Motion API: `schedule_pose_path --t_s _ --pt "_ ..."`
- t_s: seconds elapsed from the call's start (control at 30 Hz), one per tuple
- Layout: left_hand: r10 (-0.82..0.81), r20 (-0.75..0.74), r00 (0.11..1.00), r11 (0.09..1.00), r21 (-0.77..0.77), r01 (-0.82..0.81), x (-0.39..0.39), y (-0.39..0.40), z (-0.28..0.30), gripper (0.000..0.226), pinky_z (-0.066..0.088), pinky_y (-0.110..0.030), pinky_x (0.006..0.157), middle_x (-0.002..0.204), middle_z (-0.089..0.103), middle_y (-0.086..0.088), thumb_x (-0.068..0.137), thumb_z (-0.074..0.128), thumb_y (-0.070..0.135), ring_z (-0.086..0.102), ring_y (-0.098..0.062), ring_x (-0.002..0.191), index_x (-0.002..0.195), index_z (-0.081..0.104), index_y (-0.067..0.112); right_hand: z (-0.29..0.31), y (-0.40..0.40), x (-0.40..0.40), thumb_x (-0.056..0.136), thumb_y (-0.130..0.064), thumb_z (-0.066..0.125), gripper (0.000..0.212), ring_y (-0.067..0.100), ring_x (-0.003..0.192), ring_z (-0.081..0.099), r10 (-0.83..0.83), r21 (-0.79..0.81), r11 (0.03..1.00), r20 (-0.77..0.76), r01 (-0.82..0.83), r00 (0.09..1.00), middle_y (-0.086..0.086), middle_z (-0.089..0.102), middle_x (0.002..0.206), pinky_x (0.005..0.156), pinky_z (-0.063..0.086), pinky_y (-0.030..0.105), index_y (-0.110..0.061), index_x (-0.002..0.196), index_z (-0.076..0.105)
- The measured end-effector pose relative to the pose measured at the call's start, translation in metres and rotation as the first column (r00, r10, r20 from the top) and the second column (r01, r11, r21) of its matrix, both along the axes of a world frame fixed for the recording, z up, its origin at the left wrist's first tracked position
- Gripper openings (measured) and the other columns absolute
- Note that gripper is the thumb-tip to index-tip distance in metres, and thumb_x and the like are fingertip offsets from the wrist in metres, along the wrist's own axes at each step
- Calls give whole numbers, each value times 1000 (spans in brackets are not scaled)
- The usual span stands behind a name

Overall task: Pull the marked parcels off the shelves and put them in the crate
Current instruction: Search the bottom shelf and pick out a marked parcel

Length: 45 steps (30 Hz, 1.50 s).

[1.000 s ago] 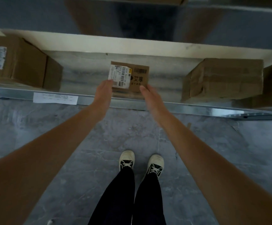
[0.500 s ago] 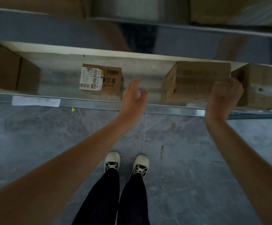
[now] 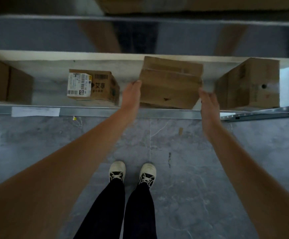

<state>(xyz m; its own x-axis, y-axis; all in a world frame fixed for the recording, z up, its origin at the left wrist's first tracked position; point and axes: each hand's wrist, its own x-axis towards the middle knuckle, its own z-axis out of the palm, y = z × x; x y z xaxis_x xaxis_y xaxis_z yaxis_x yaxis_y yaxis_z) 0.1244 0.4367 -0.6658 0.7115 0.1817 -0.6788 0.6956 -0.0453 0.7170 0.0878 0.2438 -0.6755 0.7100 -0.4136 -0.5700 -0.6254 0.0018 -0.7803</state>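
Note:
A plain brown parcel (image 3: 170, 83) stands tilted on the lower shelf (image 3: 95, 111), with no label showing. My left hand (image 3: 131, 94) holds its left edge, thumb on the front face and fingers hidden along the side. At the parcel's right front corner is my right hand (image 3: 208, 104), fingers straight and blurred; contact is unclear. A smaller parcel with a white barcode label (image 3: 92, 85) sits to the left, untouched. No crate is in view.
Another brown box (image 3: 250, 83) stands close on the right, and one more (image 3: 7, 83) at the far left. A higher shelf beam (image 3: 54, 33) overhangs the row. A paper tag (image 3: 35, 111) is stuck on the shelf lip. My feet stand on grey floor below.
Both hands left the labelled parcel and moved right to the plain brown parcel. That parcel now sits tilted, its broad face turned toward me.

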Motion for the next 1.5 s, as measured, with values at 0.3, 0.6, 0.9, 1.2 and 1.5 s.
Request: schedule_pose_path --t_s 0.3,0.6,0.9,1.2,1.5 --pt "204 109 973 979 -16 -203 -23 12 19 29 38 -29 79 104 61 -1 100 38 26 52 -11 88 110 61 13 38 -10 -1 96 -57 42 41 13 99 65 -89 184 980 57 77 994 -2 70 105 91 51 33 -24 108 64" --pt "187 62 980 973 -150 -176 -27 4 22 35 48 -30 82 113 65 -2 100 38 23 60 -14 102 126 60 13 40 -13 -12 94 -55 47 46 16 106 63 -91 200 975 -8 91 996 0 68 114 90 51 35 -20 120 64" --pt "130 80 988 988 -96 -122 -25 15 18 25 44 -38 98 103 63 1 99 45 27 56 -15 102 109 66 17 37 -6 -8 91 -37 61 39 12 94 64 -105 221 971 47 92 993 0 67 100 77 49 23 -9 118 64" --pt "36 203 978 996 -82 -20 -25 17 16 34 48 -20 91 102 66 15 97 46 7 59 -2 103 105 65 34 30 -4 1 92 -7 48 20 12 95 59 -115 198 974 21 109 993 2 63 102 82 48 24 -16 100 64" --pt "-57 200 978 981 192 18 -35 15 -20 50 45 -8 88 124 64 8 96 42 0 57 4 104 138 52 26 0 20 13 90 14 37 46 15 99 63 -212 329 917 -82 227 974 6 65 111 78 53 18 -7 127 54"
